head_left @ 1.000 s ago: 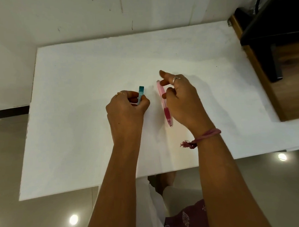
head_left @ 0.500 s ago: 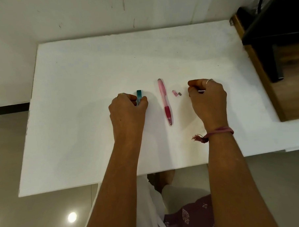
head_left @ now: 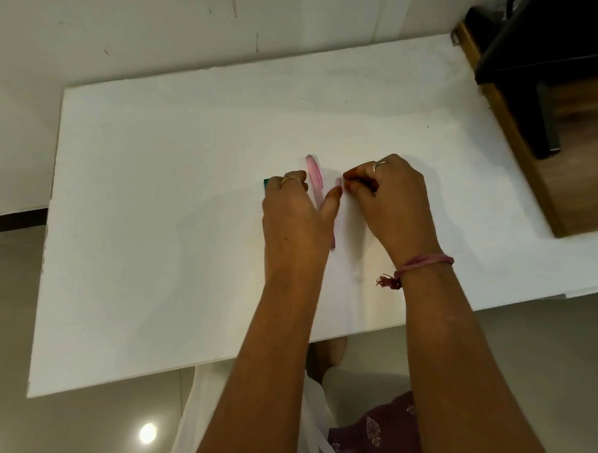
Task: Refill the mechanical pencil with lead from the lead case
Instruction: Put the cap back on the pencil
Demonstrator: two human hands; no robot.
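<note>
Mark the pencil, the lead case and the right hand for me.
pencil (head_left: 313, 172), head view, pink barrel above the left hand.
lead case (head_left: 266, 182), head view, teal corner showing past the left fingers.
right hand (head_left: 388, 195), head view, back of the hand.

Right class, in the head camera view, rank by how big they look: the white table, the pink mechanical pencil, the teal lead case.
1. White table, by far the largest.
2. Pink mechanical pencil, partly hidden by the left hand.
3. Teal lead case, only a corner showing, so its true size is unsure.
</note>
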